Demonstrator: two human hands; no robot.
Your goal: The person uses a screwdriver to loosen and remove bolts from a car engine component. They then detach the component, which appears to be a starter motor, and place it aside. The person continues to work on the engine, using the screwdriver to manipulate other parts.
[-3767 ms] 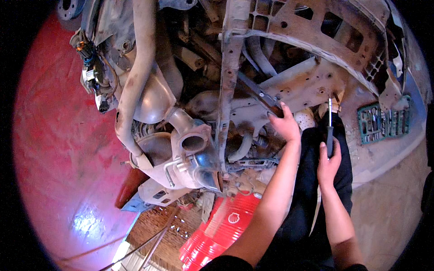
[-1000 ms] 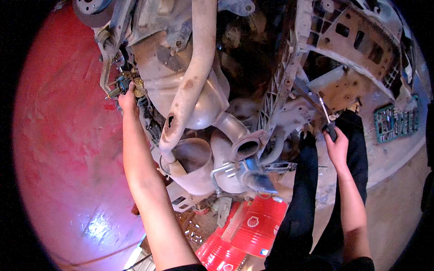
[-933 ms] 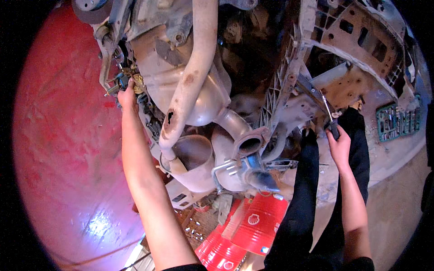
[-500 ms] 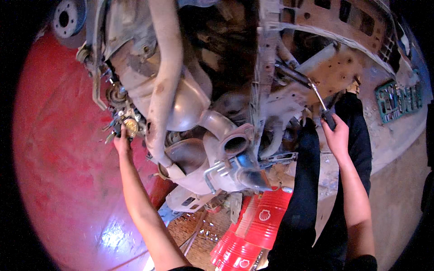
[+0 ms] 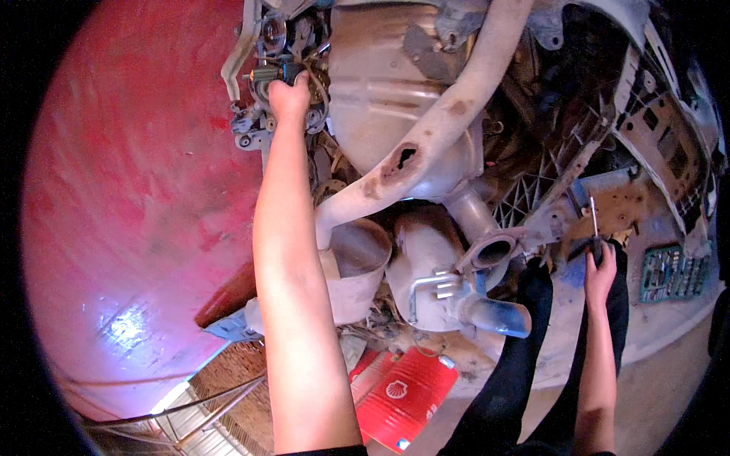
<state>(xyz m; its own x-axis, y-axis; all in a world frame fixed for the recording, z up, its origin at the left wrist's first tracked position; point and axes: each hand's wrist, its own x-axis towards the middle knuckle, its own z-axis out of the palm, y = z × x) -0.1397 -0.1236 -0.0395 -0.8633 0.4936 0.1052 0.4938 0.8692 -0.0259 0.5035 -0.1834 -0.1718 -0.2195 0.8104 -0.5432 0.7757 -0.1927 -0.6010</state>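
At the upper left, my left hand (image 5: 290, 97) is closed round a dark cylindrical part (image 5: 266, 74) among small metal fittings and hoses. Its fingers are partly hidden. That assembly sits beside a red painted surface and a large metal exhaust muffler (image 5: 372, 91). Far to the right, my right hand (image 5: 601, 272) is closed on the dark handle of a hand tool (image 5: 594, 216). The tool's slim bright shaft points upward; its exact kind cannot be made out. A bent exhaust pipe (image 5: 426, 144) with a rusted hole crosses between my hands.
The red surface (image 5: 144, 190) fills the left side. Several worn car parts are heaped in the middle, with an open pipe flange (image 5: 494, 248). A green tool case (image 5: 673, 273) lies at the right. Red metal containers (image 5: 411, 395) stand below, near my black-trousered legs (image 5: 494, 395).
The view has swung left, so the parts appear farther right. My left hand has moved up along the fittings. My right hand, still holding the tool, has drawn away from the metal frame.
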